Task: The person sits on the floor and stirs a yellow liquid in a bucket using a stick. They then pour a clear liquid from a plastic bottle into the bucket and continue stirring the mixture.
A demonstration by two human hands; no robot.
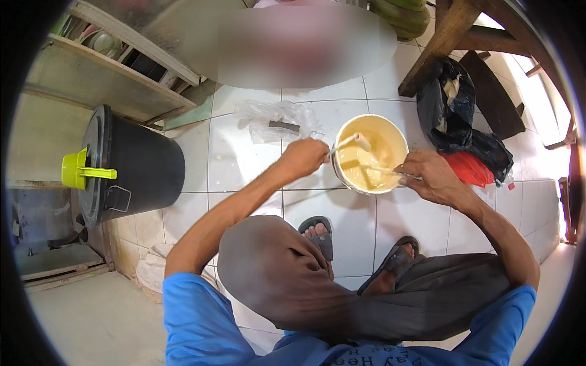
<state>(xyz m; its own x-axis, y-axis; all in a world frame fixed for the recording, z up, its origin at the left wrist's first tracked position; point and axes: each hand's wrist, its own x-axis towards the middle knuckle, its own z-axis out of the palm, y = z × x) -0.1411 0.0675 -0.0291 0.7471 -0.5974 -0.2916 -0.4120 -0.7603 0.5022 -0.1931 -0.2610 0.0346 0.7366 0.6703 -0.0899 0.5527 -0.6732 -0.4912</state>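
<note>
A white bucket [400, 135] stands on the floor before me, holding creamy yellow liquid [381, 152] with pale lumps or bubbles. My left hand [304, 157] is closed at the bucket's left rim, around the end of a thin whitish rod [343, 144]. That rod reaches over the opening to a short pale cylinder [362, 141]; whether it is the bucket's handle or a separate tool I cannot tell. At the right rim, my right hand [430, 175] pinches a thin pale stick [381, 169], whose far end meets the liquid.
Crumpled clear plastic [265, 116] with a dark strip [284, 126] lies beyond my left hand. A lidded black bin [143, 165] bears a lime-green dipper [74, 171]. Black bags [442, 110] and a red bag [469, 169] sit right, by a wooden leg [436, 52].
</note>
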